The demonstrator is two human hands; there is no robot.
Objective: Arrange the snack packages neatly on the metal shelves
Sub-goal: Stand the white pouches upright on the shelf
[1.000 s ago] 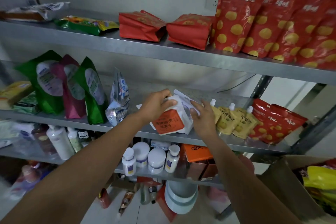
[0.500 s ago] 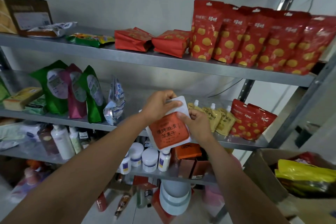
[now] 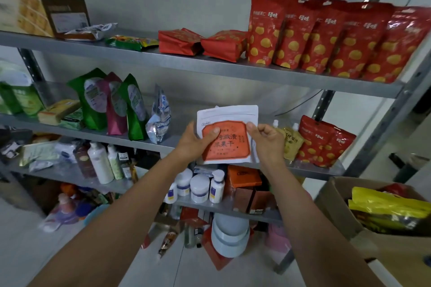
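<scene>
Both arms reach forward and up toward the middle shelf [image 3: 163, 144]. The left hand [image 3: 193, 144] grips the left edge of a white pouch with an orange label [image 3: 227, 135], thumb pressed on the label. The right hand [image 3: 268, 141] pinches the pouch's right edge. The pouch is upright, facing the camera, held between the hands in front of the middle shelf, just left of the yellow spouted pouches [image 3: 290, 141].

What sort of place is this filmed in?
Likely a storeroom or small shop's stockroom: grey metal shelves hold a row of identical red yellow-dotted snack pouches, white plastic bottles stand lower, and an open cardboard box of yellow packets waits alongside.
</scene>
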